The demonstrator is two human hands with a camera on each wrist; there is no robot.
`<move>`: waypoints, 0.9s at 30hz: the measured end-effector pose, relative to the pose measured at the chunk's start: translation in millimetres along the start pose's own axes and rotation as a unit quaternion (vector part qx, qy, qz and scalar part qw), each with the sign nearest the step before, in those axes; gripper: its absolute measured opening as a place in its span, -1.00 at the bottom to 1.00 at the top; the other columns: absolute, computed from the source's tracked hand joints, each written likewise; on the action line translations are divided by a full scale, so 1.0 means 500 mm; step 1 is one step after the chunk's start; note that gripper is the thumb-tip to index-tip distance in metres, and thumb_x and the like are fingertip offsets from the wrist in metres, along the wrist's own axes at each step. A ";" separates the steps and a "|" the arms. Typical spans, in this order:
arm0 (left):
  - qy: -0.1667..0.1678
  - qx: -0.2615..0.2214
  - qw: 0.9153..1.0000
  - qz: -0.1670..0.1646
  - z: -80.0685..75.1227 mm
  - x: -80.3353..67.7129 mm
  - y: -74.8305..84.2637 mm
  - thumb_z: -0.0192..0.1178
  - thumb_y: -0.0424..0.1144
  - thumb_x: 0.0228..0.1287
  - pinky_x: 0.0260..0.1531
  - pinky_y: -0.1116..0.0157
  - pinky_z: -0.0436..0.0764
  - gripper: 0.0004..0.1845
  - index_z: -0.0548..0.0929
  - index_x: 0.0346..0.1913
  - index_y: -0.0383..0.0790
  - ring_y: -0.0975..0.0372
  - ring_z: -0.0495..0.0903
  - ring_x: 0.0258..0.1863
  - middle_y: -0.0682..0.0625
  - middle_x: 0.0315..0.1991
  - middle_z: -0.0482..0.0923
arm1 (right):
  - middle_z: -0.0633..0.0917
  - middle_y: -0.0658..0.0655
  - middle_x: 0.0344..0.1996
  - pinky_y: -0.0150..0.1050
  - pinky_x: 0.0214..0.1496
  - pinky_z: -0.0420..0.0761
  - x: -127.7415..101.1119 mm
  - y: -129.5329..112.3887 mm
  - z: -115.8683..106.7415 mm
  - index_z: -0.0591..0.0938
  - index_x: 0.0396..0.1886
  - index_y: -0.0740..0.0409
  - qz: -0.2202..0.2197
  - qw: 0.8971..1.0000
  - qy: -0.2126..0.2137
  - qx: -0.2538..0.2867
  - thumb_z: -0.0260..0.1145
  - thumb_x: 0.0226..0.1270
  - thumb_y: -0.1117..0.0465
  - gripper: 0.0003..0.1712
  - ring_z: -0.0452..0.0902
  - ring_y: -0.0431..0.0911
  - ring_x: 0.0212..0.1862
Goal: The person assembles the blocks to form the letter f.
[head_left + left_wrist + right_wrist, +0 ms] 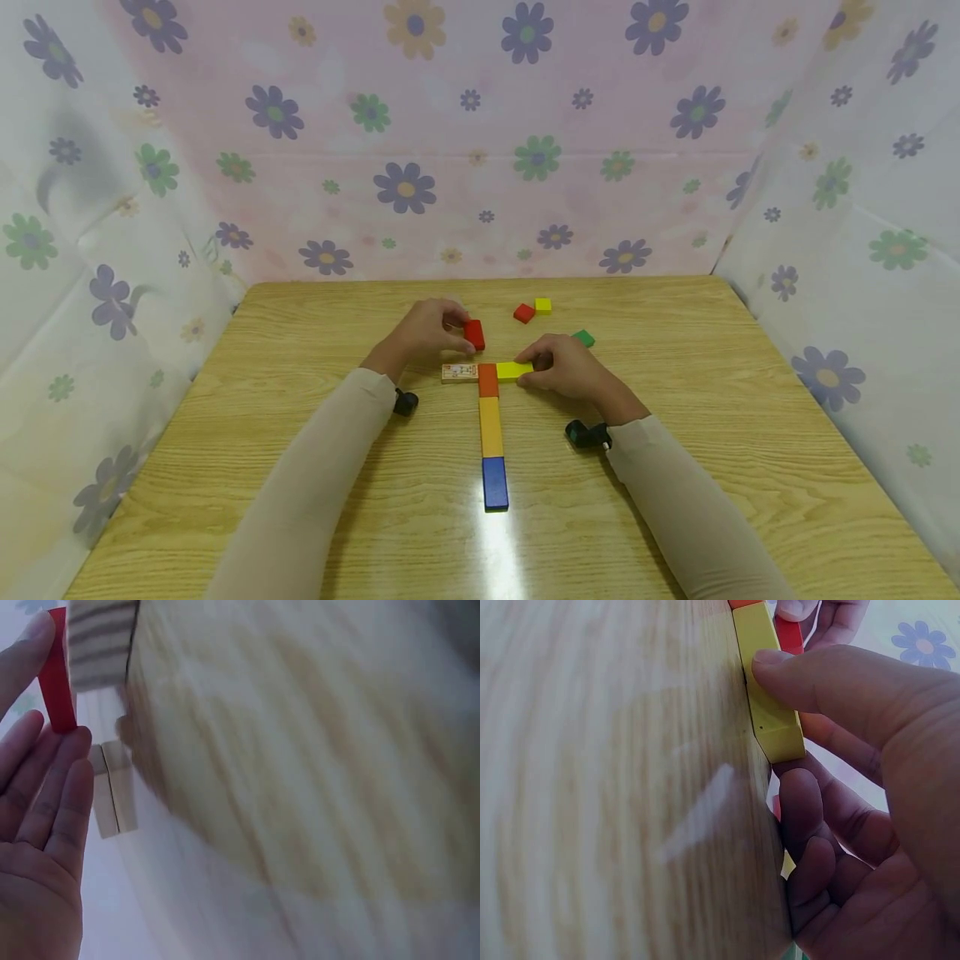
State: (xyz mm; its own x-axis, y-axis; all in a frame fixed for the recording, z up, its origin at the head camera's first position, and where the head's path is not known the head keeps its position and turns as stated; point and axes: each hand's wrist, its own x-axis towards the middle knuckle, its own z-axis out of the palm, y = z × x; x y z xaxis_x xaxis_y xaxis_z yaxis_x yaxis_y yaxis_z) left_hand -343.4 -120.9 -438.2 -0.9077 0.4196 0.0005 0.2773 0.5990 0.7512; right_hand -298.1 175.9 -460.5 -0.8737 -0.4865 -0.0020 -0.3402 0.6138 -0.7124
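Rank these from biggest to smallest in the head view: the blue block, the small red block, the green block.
1. blue block, clearly largest and closest to the camera.
2. small red block.
3. green block, partly hidden by the right hand, so unsure.

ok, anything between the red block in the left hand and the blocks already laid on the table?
Nothing visible. The red block sits in the left hand just behind the orange block; only bare table lies between.
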 end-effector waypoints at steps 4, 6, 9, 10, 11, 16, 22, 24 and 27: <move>0.003 0.014 1.000 0.005 0.008 0.003 0.000 0.65 -0.07 0.02 0.15 0.15 0.65 -0.47 0.72 0.06 -0.13 0.16 0.65 0.04 0.05 0.06 0.64 | 0.70 -0.03 -0.24 -0.19 -0.18 0.62 0.000 0.001 0.000 0.81 0.02 -0.07 -0.001 1.000 0.000 0.000 0.59 0.23 0.09 -0.65 0.54 -0.08 -0.28; 0.006 0.015 1.000 0.005 0.011 0.004 -0.001 0.65 -0.08 0.01 0.16 0.14 0.65 -0.50 0.74 0.03 -0.12 0.16 0.65 0.04 0.06 0.03 0.64 | 0.70 -0.03 -0.24 -0.19 -0.18 0.62 -0.001 0.001 0.000 0.80 0.03 -0.07 -0.001 1.000 -0.001 0.003 0.59 0.24 0.10 -0.65 0.55 -0.08 -0.27; 0.006 0.018 1.000 0.000 0.015 0.005 0.000 0.65 -0.08 0.01 0.15 0.13 0.65 -0.53 0.74 -0.01 -0.11 0.16 0.65 0.02 0.06 0.00 0.64 | 0.71 -0.03 -0.23 -0.19 -0.18 0.62 -0.001 0.000 -0.001 0.80 0.03 -0.06 0.000 1.000 -0.002 0.007 0.59 0.24 0.10 -0.65 0.55 -0.09 -0.27; 0.007 0.021 1.000 -0.004 0.015 0.005 0.001 0.65 -0.07 0.02 0.14 0.13 0.65 -0.54 0.75 -0.02 -0.10 0.16 0.64 0.00 0.06 -0.01 0.64 | 0.71 -0.03 -0.23 -0.20 -0.18 0.63 -0.001 0.000 -0.001 0.80 0.03 -0.07 0.001 1.000 -0.001 0.006 0.59 0.24 0.09 -0.65 0.55 -0.09 -0.27; 0.006 0.021 1.000 -0.008 0.016 0.005 0.001 0.65 -0.07 0.02 0.12 0.13 0.65 -0.54 0.74 -0.02 -0.10 0.15 0.64 -0.01 0.05 -0.03 0.64 | 0.71 -0.03 -0.23 -0.20 -0.18 0.63 -0.001 0.000 0.000 0.80 0.02 -0.08 0.002 1.000 0.000 0.005 0.59 0.23 0.09 -0.65 0.56 -0.09 -0.27; -0.003 0.006 1.000 -0.020 0.019 0.005 0.003 0.64 -0.11 0.04 0.02 0.16 0.68 -0.54 0.72 0.01 -0.12 0.16 0.64 -0.09 0.02 -0.09 0.66 | 0.71 -0.05 -0.23 -0.21 -0.19 0.64 -0.001 -0.001 0.000 0.81 0.00 -0.12 0.007 1.000 0.007 -0.003 0.61 0.21 0.05 -0.65 0.56 -0.08 -0.26; -0.019 -0.024 0.999 -0.026 0.020 0.004 0.009 0.62 -0.21 0.07 0.03 0.15 0.71 -0.52 0.69 0.06 -0.18 0.17 0.70 -0.08 -0.02 -0.09 0.71 | 0.70 -0.03 -0.23 -0.21 -0.20 0.62 -0.003 -0.003 -0.001 0.81 0.01 -0.08 0.004 1.000 0.005 0.004 0.61 0.21 0.07 -0.65 0.54 -0.08 -0.27; -0.024 -0.034 0.999 -0.029 0.021 0.004 0.012 0.61 -0.24 0.08 0.04 0.14 0.71 -0.51 0.68 0.09 -0.19 0.16 0.71 -0.06 -0.04 -0.08 0.72 | 0.70 -0.02 -0.23 -0.21 -0.19 0.62 -0.003 -0.003 -0.001 0.81 0.01 -0.07 0.004 1.000 0.004 0.008 0.61 0.21 0.07 -0.65 0.54 -0.07 -0.27; -0.029 -0.042 0.998 -0.036 0.023 0.004 0.015 0.60 -0.25 0.10 0.05 0.14 0.71 -0.49 0.67 0.11 -0.19 0.16 0.71 -0.05 -0.05 -0.07 0.72 | 0.70 -0.03 -0.24 -0.21 -0.19 0.63 -0.003 -0.004 -0.002 0.81 0.00 -0.09 0.010 1.000 0.002 0.011 0.61 0.21 0.07 -0.65 0.55 -0.07 -0.26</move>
State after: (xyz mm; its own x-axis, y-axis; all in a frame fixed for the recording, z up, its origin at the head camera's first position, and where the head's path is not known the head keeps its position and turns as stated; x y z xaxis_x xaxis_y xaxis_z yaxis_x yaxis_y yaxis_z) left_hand -339.4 -107.6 -439.9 -0.9036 0.4186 -0.0914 0.1832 0.5704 0.8007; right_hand -296.5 175.8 -458.6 -0.8818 -0.4714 -0.0134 -0.3150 0.6100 -0.7271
